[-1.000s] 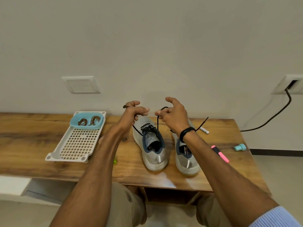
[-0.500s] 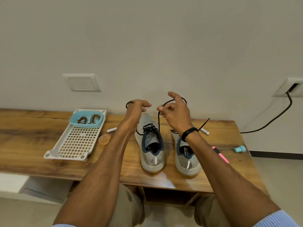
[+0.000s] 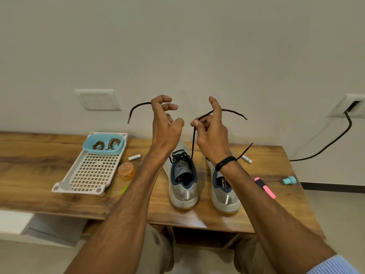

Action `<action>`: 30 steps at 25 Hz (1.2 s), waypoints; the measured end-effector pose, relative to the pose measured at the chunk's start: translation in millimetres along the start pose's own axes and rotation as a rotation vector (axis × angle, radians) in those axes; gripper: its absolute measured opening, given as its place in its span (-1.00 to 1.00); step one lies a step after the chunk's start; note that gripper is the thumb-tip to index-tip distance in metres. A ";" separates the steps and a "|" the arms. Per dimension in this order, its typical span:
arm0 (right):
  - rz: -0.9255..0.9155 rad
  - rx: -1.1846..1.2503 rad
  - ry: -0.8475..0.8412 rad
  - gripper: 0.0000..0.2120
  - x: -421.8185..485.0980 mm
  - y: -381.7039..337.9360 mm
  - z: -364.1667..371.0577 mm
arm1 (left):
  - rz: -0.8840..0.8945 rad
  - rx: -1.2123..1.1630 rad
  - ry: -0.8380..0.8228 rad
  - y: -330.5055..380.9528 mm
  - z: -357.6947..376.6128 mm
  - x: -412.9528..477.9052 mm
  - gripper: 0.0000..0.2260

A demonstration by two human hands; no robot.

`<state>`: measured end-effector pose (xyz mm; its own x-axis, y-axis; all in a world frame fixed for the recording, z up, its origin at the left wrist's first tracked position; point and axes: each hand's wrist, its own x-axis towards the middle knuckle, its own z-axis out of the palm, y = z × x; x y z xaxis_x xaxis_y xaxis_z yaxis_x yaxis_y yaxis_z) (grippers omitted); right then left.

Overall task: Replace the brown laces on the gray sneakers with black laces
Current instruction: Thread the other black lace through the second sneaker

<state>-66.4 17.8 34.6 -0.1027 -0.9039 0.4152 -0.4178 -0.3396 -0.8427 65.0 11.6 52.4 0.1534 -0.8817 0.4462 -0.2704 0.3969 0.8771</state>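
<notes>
Brown laces (image 3: 106, 144) out, in blue bowl (image 3: 87, 144); left sneaker (image 3: 183, 191) on bench threaded with black lace (image 3: 193, 139); left hand (image 3: 164, 123), right hand (image 3: 212, 133) each pinch a lace end above it, knot untied; right sneaker (image 3: 225, 196) lacing hidden behind wrist

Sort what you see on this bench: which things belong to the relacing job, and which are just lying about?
Belongs to the job:
black lace, held by left hand and right hand; gray sneaker being laced; second gray sneaker; brown laces in the blue bowl.

Just lying about:
orange jar; small white tube; pink highlighter; teal cap.
</notes>
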 end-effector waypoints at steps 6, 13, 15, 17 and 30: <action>-0.105 -0.087 -0.069 -0.26 -3.6 -2.7 5.6 | -0.011 0.156 -0.080 -11.8 5.9 -1.2 -0.59; -0.132 -0.072 -0.075 -0.43 -2.0 -3.3 6.7 | -0.194 -0.347 0.050 -5.8 10.4 6.6 -0.72; -0.161 -0.089 -0.044 -0.48 -1.7 -5.4 6.3 | -0.281 -0.527 0.098 -3.0 11.0 9.4 -0.75; -0.178 -0.098 0.017 -0.55 -0.9 -8.1 5.9 | -0.347 -0.689 0.131 0.9 12.5 12.5 -0.78; -0.214 0.024 0.259 -0.77 10.3 -25.8 14.6 | -0.438 -0.893 0.137 14.4 28.4 19.0 -0.81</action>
<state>-43.4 13.5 55.6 -0.2422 -0.7160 0.6547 -0.4338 -0.5237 -0.7332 37.1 -6.6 68.5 0.1922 -0.9812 0.0195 0.6394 0.1403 0.7559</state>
